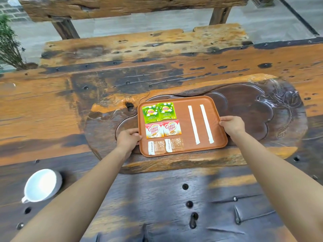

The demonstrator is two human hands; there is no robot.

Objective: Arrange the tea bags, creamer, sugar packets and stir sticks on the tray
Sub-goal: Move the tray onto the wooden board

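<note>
The left hand point(129, 137) and right hand point(232, 125) each form a grip pinching opposite short edges of the tray point(185, 149), which sits between them on the tabletop point(52, 110). On the tray, tea bags point(158, 112), creamer point(162, 129) and sugar packets point(165, 145) stack in rows by the left grip; stir sticks point(200, 124) lie near the right, long axes running away from the person.

Terracotta-brown tray point(183, 100), plain and matte. On it, two bright green tea bags point(158, 112) with white flecks and a red-and-yellow logo. Below them, two creamer packets point(163, 129), white with red lettering and a tan band. Two sugar packets point(165, 145), translucent brown with white ends. Two white stir sticks point(200, 124). Table point(52, 105): streaky orange and dark brown wood. White cup point(42, 185).
</note>
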